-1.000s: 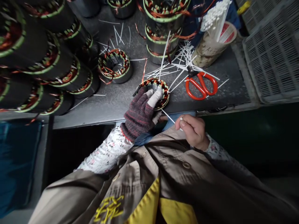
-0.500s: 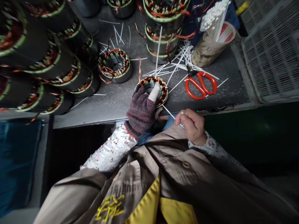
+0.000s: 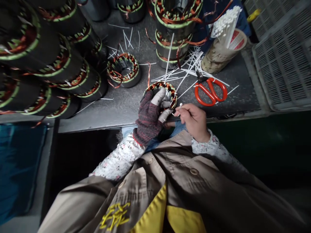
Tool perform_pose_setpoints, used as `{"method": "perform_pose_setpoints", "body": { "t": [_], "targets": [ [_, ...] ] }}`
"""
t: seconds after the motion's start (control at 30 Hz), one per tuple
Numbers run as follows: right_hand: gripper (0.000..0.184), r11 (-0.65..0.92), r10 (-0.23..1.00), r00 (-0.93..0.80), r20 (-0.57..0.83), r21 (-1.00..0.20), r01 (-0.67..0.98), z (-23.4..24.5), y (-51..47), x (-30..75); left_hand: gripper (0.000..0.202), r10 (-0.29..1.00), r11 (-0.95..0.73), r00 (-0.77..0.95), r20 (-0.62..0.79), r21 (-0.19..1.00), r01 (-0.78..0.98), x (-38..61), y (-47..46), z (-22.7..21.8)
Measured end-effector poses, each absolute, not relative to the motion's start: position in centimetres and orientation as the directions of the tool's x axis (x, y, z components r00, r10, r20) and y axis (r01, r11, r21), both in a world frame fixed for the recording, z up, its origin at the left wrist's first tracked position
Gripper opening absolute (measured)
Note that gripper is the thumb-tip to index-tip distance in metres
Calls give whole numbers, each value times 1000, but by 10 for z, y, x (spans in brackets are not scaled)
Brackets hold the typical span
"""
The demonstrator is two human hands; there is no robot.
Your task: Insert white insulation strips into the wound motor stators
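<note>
Taking the stator (image 3: 162, 85) in hand as the clock's centre: from nine to ten o'clock, dark stacks (image 3: 36, 64) of wound cores lie on their sides, green-rimmed with copper showing. Below them, at eight o'clock and off the bench (image 3: 126, 106), is a blue bin (image 3: 17, 168). At ten o'clock, near the centre, a second stator (image 3: 123, 69) stands alone on the bench, copper leads straying from it.

The stator sits at the bench's near edge. The left hand (image 3: 149, 116), in a dark knit glove with pale fingertips (image 3: 159, 96), comes in from six o'clock. Its fingers are curled over the near rim and into the bore, clamped on the stator.

At four o'clock, just beside the rim, the bare right hand (image 3: 193, 119) is closed. Thumb and forefinger pinch a white tie (image 3: 180, 105), whose head points up toward the stator. Whether the tie's other end touches the windings cannot be told.

At twelve o'clock, a pile (image 3: 175, 29) of two stators stands upright. Loose ties (image 3: 189, 64) fan across the bench from twelve to two. Red scissors (image 3: 211, 92) lie shut at three o'clock, blades toward the ties. At one o'clock a cup (image 3: 218, 55) holds a bunch of upright ties. Farthest right, from two to three o'clock, is a grey slatted crate (image 3: 284, 55).
</note>
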State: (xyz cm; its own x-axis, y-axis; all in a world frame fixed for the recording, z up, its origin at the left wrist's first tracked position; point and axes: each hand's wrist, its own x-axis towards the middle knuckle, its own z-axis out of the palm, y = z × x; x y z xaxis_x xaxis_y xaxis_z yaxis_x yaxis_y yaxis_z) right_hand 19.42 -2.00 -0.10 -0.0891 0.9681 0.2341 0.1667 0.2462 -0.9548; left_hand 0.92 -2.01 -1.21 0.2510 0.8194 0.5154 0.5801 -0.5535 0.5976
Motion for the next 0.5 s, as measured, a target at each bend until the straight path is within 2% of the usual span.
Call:
{"method": "perform_pose_setpoints", "body": {
  "t": [0.1, 0.23, 0.5],
  "targets": [
    [41, 160, 975, -163, 152, -986, 38, 2, -22, 198, 43, 805, -555, 264, 531, 516, 653, 10, -17, -3],
    [42, 33, 976, -211, 58, -992, -121, 0, -21, 199, 23, 833, -523, 282, 476, 512, 681, 14, -16, 8],
    [36, 113, 976, -181, 124, -991, -67, -4, -22, 204, 18, 792, -551, 215, 572, 517, 655, 19, -16, 5]
  ]
}}
